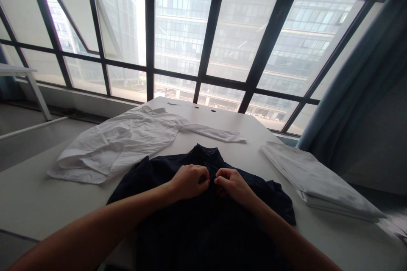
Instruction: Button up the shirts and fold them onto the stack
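Observation:
A dark navy shirt (pixel 203 224) lies spread on the white table, its collar (pixel 206 152) pointing away from me. Just below that collar, my left hand (pixel 190 181) is closed in a pinch on the front of the shirt. Close beside it on the right, my right hand (pixel 233 184) also pinches the fabric, thumb against fingers. A small gap separates the two hands. Any button or edge between the fingertips is too dark and small to make out.
A white shirt (pixel 127 139) lies loosely spread on the table (pixel 235 120) at the far left, one sleeve stretched right. Folded white cloth (pixel 321 178) is stacked at the right edge. Beyond stand large windows and a blue curtain (pixel 343 89).

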Available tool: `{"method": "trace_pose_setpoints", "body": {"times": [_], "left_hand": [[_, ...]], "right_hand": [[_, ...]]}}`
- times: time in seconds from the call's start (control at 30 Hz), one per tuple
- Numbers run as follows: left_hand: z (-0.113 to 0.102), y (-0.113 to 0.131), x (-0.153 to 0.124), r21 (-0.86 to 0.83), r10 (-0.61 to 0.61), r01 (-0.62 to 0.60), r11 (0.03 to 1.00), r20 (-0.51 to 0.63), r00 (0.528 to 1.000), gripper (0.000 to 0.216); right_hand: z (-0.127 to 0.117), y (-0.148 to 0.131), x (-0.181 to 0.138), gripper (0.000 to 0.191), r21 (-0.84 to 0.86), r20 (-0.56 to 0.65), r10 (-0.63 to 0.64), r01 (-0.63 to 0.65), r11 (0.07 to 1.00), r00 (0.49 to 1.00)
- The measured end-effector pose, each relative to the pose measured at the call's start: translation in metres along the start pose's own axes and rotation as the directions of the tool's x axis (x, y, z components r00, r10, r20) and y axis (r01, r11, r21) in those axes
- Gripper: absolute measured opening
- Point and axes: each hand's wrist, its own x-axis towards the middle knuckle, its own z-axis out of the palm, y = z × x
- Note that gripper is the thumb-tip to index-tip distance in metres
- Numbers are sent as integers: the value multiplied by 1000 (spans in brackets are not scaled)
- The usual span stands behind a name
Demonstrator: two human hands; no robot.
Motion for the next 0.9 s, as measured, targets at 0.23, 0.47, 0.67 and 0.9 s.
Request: {"method": "trace_pose_setpoints", "body": {"times": [0.23, 0.47, 0.67, 0.9], "left_hand": [[0, -10, 3, 75, -21, 18, 997, 38, 999, 17], [4, -9, -1, -43, 97, -99, 994, -35, 995, 15], [7, -14, 0, -199, 143, -150, 968, -52, 988, 16], [12, -18, 2, -452, 84, -93, 887, -40, 996, 17]], "right_hand": [[6, 6, 5, 8, 1, -43, -47, 47, 999, 998], [3, 11, 8, 9, -70, -6, -77, 77, 995, 997], [-1, 11, 9, 13, -13, 87, -76, 77, 997, 993], [-3, 10, 7, 20, 54, 166, -97, 89, 995, 981]]}}
